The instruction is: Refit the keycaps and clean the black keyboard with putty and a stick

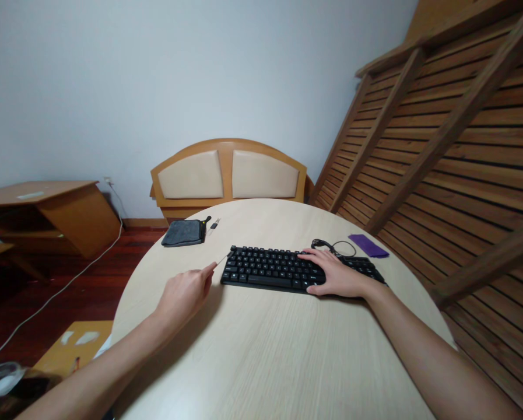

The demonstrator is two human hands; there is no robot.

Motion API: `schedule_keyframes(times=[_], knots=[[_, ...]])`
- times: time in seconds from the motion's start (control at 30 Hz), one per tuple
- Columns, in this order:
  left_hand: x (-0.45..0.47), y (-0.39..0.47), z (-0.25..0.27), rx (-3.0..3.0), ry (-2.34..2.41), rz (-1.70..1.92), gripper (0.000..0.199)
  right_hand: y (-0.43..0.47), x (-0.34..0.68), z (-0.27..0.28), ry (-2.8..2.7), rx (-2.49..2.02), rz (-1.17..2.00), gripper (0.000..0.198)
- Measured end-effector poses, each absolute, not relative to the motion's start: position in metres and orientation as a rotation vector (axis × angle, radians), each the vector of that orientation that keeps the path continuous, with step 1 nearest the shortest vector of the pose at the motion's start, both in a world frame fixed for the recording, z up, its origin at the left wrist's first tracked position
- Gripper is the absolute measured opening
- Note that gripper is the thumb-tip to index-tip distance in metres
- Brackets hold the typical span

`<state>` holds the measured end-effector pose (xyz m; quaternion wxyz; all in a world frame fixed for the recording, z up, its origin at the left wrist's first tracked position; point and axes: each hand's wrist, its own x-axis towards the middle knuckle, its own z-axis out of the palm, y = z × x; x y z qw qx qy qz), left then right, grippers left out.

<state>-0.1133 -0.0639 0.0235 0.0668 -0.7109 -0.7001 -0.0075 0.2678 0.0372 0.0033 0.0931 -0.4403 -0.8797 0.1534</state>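
A black keyboard (265, 269) lies flat on the round pale wooden table (261, 344). My left hand (186, 293), closed in a pinch at the keyboard's left end, holds a thin pale stick (222, 260). The stick's far tip reaches the upper left corner keys; its exact kind is too small to tell. Across the right part of the keyboard my right hand (333, 274) grips it, fingers over the far edge and thumb at the near edge, hiding some keys. A black cable (325, 242) lies coiled behind that hand.
At the table's left lies a dark grey zip pouch (183, 233), with a small dark item (215, 223) beside it. A folded purple cloth (368, 245) is at the right. Behind stand a headboard (228, 175), slatted wooden frame (418, 146) and low desk (64, 210).
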Motion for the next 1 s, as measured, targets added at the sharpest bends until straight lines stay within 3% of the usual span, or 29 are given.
schedule_keyframes(times=[0.83,1.0], knots=[[-0.126,-0.09,0.04,-2.202,-2.219,-0.002,0.041,0.039,0.27,0.001,-2.61,-1.276,0.448,0.089],[-0.129,-0.081,0.039,-2.39,-2.038,-0.196,0.038,0.035,0.267,0.007,-2.61,-1.308,0.464,0.089]])
